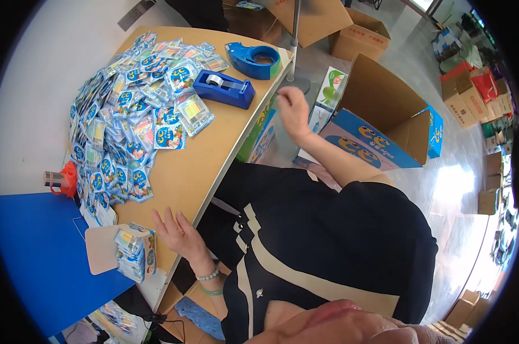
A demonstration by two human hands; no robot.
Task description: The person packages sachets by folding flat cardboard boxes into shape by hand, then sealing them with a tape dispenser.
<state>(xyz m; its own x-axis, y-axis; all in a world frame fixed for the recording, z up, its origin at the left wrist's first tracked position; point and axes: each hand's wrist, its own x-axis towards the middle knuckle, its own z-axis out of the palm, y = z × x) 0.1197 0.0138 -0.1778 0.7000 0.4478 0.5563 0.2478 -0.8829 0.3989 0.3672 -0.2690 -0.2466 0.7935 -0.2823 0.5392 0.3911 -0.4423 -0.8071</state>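
Observation:
My left hand (181,234) is open, fingers apart, over the table edge, with nothing in it. Beside its fingertips stands a small carton (150,252) with its flap folded out, filled with a row of small packets (130,252). My right hand (294,112) is raised just past the table's right edge, its fingers curled in, and nothing shows in it. Nearest to it on the table is a dark blue tape dispenser (225,90) with a roll of clear tape. A large heap of blue-and-clear packets (122,114) covers the far left of the tabletop.
A blue hand-held tape cutter (252,60) lies at the table's far corner. A large open carton (380,123) stands on the floor at right, near a metal pole (294,40). A metal cylinder with red plastic (59,179) sits beside the heap; a blue panel (36,252) adjoins the table.

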